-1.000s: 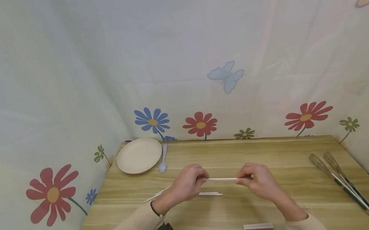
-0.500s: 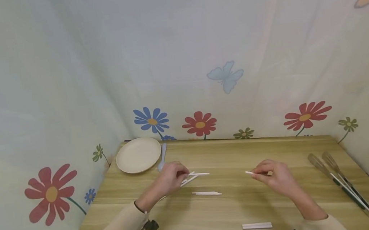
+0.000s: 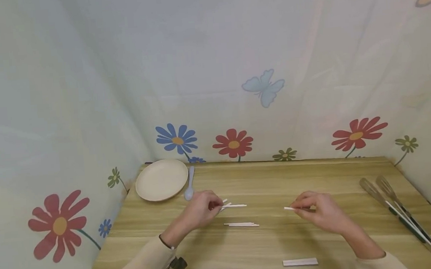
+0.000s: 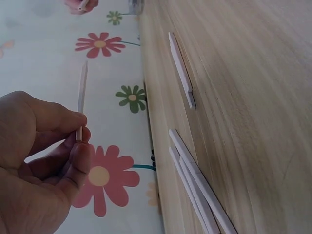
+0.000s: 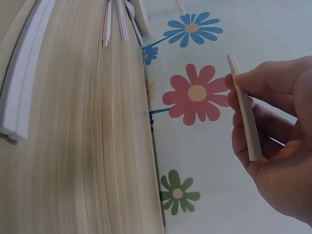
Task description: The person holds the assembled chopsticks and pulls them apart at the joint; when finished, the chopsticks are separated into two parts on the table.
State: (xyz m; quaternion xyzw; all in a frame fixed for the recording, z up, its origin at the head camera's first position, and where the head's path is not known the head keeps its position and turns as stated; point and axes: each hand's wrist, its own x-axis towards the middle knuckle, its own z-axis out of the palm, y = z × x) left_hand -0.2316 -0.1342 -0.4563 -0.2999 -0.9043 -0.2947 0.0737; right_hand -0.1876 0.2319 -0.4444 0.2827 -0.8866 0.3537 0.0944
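My left hand (image 3: 202, 211) pinches a pale chopstick piece (image 4: 82, 97) between thumb and fingers, its narrow tip pointing away. Across a gap, my right hand (image 3: 322, 212) holds another chopstick piece (image 5: 246, 114), thicker and blunt-ended. Both pieces are above the wooden table (image 3: 262, 249). Between the hands and nearer the body, a small group of pale sticks (image 3: 241, 224) lies on the table. More sticks (image 4: 195, 185) lie below my left hand, which partly hides them in the head view.
At the near right lies a flat bundle of pale sticks (image 3: 300, 262). A cream plate (image 3: 162, 180) and a grey-blue spoon (image 3: 189, 187) stand at the back left. Two long-handled utensils (image 3: 400, 213) lie along the right edge. Flower-printed cloth (image 3: 202, 68) surrounds the table.
One second ago both hands held one long stick between them. It has come apart, the hands have moved away from each other, and each holds a piece.
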